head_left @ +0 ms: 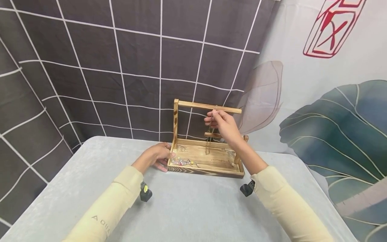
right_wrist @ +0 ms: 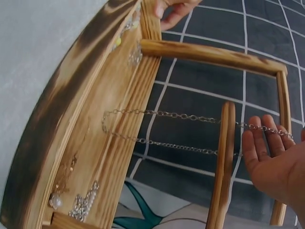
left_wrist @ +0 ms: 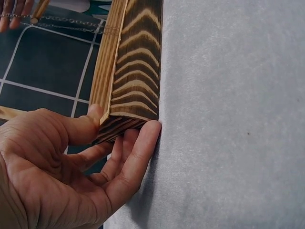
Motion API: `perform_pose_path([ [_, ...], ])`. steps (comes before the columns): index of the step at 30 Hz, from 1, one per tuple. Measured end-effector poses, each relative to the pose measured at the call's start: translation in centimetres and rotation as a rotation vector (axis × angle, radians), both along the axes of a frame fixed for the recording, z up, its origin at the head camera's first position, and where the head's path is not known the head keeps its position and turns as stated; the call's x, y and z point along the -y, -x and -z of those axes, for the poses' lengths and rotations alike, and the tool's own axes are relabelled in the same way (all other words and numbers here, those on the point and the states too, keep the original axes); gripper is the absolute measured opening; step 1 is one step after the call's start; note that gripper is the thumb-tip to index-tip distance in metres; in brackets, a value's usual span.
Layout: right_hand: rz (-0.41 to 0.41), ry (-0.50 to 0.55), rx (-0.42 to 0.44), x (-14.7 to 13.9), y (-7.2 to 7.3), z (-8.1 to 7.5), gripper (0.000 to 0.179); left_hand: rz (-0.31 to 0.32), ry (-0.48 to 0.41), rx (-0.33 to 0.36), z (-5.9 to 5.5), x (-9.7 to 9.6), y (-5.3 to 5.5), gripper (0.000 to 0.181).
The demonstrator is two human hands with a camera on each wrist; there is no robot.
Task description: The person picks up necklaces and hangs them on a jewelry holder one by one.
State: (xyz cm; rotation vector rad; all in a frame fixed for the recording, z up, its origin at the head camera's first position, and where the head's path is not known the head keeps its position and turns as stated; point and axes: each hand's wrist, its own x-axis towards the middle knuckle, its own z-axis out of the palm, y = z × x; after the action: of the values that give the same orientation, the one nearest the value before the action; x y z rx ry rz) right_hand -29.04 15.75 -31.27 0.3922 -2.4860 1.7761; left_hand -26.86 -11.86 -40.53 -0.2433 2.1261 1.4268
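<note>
A wooden jewelry stand has a shallow tray [head_left: 205, 170], a tall post with a top bar [head_left: 193, 105], and a shorter crossbar [right_wrist: 226, 143]. My right hand [head_left: 225, 126] is just below the top bar and pinches a silver chain necklace [right_wrist: 186, 116]. From the fingers the chain hangs in a long loop past the crossbar, its lower end over the tray. At the tray's left end, my left hand [left_wrist: 71, 167] grips the corner, thumb on the rim and fingers against the outer side.
Colorful beaded jewelry [head_left: 182, 162] lies at the tray's left. Toward its right are a bunched silver chain [right_wrist: 85, 202], a fine gold chain [right_wrist: 69, 169] and a pearl piece [right_wrist: 55, 200]. The pale table [head_left: 187, 208] meets a dark grid curtain [head_left: 136, 87] behind the stand.
</note>
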Motion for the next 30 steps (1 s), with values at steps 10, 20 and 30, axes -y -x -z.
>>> perform_pose_path([
  [10,-0.030,-0.004,-0.018,1.8,-0.6,1.3,0.047,0.004,-0.004,-0.008,0.0,-0.3,-0.2,0.051],
  [20,-0.086,0.027,-0.013,3.9,-0.7,2.2,0.049,-0.003,0.008,-0.006,0.5,-0.4,-0.1,0.051],
  [30,-0.117,0.052,-0.028,6.7,-0.2,1.6,0.045,-0.009,-0.006,-0.020,-0.1,0.2,-0.2,0.047],
])
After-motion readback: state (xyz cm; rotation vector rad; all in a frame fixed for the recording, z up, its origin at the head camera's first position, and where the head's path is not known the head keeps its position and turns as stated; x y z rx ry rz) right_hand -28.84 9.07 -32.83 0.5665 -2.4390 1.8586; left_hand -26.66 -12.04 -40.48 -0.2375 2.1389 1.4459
